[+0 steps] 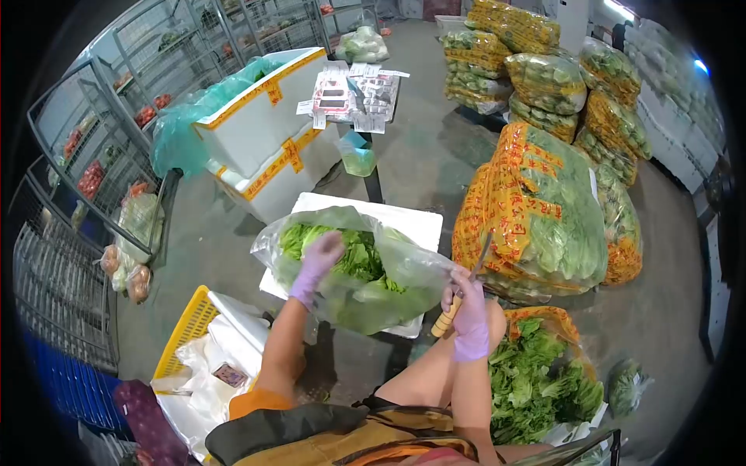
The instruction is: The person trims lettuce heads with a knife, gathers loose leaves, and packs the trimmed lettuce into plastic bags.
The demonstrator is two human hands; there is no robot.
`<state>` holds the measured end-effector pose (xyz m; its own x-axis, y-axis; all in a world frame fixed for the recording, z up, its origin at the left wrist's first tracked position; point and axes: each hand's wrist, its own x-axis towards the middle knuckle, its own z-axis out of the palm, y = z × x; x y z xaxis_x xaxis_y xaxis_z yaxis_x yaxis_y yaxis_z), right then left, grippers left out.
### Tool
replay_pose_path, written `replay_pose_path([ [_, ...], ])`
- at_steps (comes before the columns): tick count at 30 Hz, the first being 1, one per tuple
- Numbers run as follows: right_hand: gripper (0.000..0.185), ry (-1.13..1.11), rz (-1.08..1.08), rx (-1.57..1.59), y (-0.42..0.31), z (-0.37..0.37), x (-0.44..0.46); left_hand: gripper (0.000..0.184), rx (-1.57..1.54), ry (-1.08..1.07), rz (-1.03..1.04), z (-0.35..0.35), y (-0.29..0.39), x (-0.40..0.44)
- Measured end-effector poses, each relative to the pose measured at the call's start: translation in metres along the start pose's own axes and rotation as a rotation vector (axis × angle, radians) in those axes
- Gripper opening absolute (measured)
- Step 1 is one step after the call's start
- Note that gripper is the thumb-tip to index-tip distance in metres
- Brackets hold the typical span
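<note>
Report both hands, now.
Left hand: over the lettuce; open or closed, cannot tell.
Right hand: closed on the knife, at the bag's edge.

Metal racks (172, 37) with wire-mesh sides stand in a row along the left, while a grey floor (423, 147) stretches back past a white pillar (573, 31) near the far end and a bright tube light (619, 10) glows at upper right.

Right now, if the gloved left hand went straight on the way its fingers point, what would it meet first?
Most likely the leafy greens in the plastic bag, just beyond the left hand; whether it already touches them is unclear from this one view.
</note>
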<state>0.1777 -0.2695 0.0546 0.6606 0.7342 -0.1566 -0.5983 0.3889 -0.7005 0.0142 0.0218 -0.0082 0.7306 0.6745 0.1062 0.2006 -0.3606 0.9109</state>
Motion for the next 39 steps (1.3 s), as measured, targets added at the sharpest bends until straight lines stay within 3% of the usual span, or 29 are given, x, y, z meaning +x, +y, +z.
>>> replay_pose_path([
  [1,0.049,0.081,0.023,-0.131,0.003,0.008,-0.002,0.043,0.000,0.233,0.020,-0.018,0.000,0.004],
  [2,0.049,0.158,0.044,-0.256,0.008,0.016,-0.003,0.043,0.015,0.238,0.023,-0.038,0.000,0.006],
  [4,0.049,0.195,-0.017,-0.245,0.018,0.023,-0.006,0.036,0.086,0.507,0.115,-0.061,0.006,0.008],
  [8,0.046,0.156,-0.057,-0.138,0.002,0.029,-0.029,0.037,0.353,0.551,0.055,-0.081,0.009,-0.001],
  [10,0.045,0.125,-0.078,-0.083,-0.006,0.029,-0.040,0.052,0.743,0.686,0.240,-0.100,-0.029,0.006],
  [11,0.044,0.107,-0.083,-0.106,-0.010,0.027,-0.046,0.052,0.739,0.674,0.232,-0.104,-0.037,0.006],
  [13,0.043,0.098,-0.083,-0.129,-0.013,0.027,-0.050,0.073,1.018,0.811,-0.127,-0.114,-0.044,0.016],
  [14,0.050,0.075,-0.077,-0.310,-0.012,0.032,-0.050,0.073,1.020,0.800,-0.133,-0.120,-0.046,0.021],
  [16,0.057,0.055,-0.046,-0.490,0.002,0.042,-0.045,0.085,0.881,0.531,-0.643,-0.130,-0.053,0.023],
  [18,0.071,0.000,-0.511,-1.084,0.036,0.046,-0.025,0.082,0.870,0.554,-0.628,-0.136,-0.080,0.022],
  [20,0.075,-0.005,-0.483,-1.084,0.055,0.049,-0.011,0.078,0.582,0.399,-0.545,-0.159,-0.124,0.036],
  [22,0.078,-0.018,-0.460,-1.090,0.061,0.052,-0.003,0.075,0.587,0.384,-0.508,-0.155,-0.115,0.045],
  [24,0.074,-0.078,-0.088,-1.201,0.057,0.053,0.000,0.073,0.581,0.382,-0.480,-0.151,-0.104,0.048],
  [25,0.060,-0.071,-0.116,-1.197,0.058,0.054,0.001,0.069,0.576,0.378,-0.447,-0.151,-0.102,0.050],
  [26,0.060,-0.079,-0.114,-1.202,0.061,0.050,0.004,0.064,0.571,0.372,-0.414,-0.152,-0.100,0.051],
  [28,0.045,-0.050,0.078,-1.227,0.074,0.032,0.014,0.054,0.451,0.401,-0.424,-0.167,-0.131,0.059],
  [29,0.032,-0.063,-0.047,-1.197,0.085,0.021,0.015,0.043,0.337,0.423,-0.427,-0.177,-0.142,0.063],
  [30,0.032,-0.053,-0.040,-1.198,0.078,0.020,0.012,0.030,-0.075,0.468,-0.349,-0.191,-0.137,0.069],
  [31,0.027,-0.019,0.120,-0.873,0.063,0.026,0.010,0.018,-0.483,0.494,-0.263,-0.201,-0.125,0.075],
  [32,0.024,0.024,0.257,-0.534,0.046,0.034,0.009,0.007,-0.632,0.526,0.113,-0.193,-0.029,0.068],
  [33,0.022,0.012,0.090,-0.358,0.017,0.048,0.005,0.011,-0.438,0.576,0.152,-0.176,0.095,0.042],
  [35,0.020,0.005,-0.139,-0.167,-0.034,0.070,0.001,0.021,0.354,0.261,0.402,-0.185,0.129,0.022],
  [36,0.019,-0.006,-0.201,-0.132,-0.043,0.077,0.007,0.021,0.347,0.238,0.389,-0.187,0.120,0.014],
  [38,0.016,0.004,-0.216,-0.176,-0.020,0.069,0.021,0.025,-0.371,0.410,0.072,-0.202,0.111,0.003],
  [39,0.013,0.068,-0.190,-0.175,-0.009,0.065,0.030,0.025,-0.374,0.403,0.085,-0.212,0.094,-0.002],
])
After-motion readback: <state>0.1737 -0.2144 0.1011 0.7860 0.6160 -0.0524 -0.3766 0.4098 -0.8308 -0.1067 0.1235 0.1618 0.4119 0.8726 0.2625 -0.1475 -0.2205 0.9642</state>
